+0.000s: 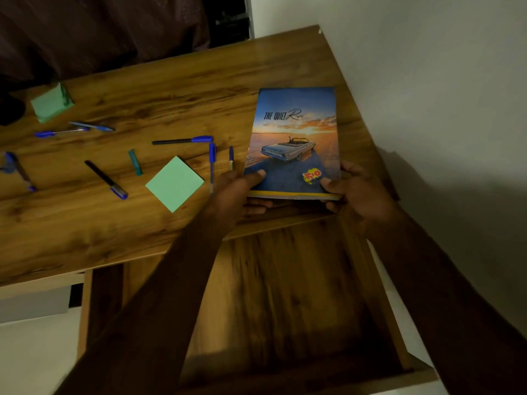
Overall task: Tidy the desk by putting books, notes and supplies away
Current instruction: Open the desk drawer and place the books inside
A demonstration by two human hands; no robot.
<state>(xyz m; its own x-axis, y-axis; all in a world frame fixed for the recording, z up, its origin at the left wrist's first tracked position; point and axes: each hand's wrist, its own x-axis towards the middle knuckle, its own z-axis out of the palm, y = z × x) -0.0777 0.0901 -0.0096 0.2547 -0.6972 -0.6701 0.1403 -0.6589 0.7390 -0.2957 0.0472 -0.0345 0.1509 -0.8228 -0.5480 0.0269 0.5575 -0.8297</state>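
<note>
A notebook (295,132) with a car and sunset on its cover is lifted at its near end over the right part of the wooden desk (171,89). My left hand (236,192) grips its near left corner, thumb on the cover and fingers underneath. My right hand (356,189) grips the near right corner the same way. Below my arms a wooden drawer (273,295) stands pulled out, and nothing shows inside it. A green sticky-note pad (174,183) lies left of my left hand. Several pens (182,140) are scattered across the desk.
A second green note pad (51,102) sits at the far left of the desk. A small teal cap or eraser (135,161) lies near the pens. A white wall (427,81) runs along the desk's right side. Dark fabric hangs behind the desk.
</note>
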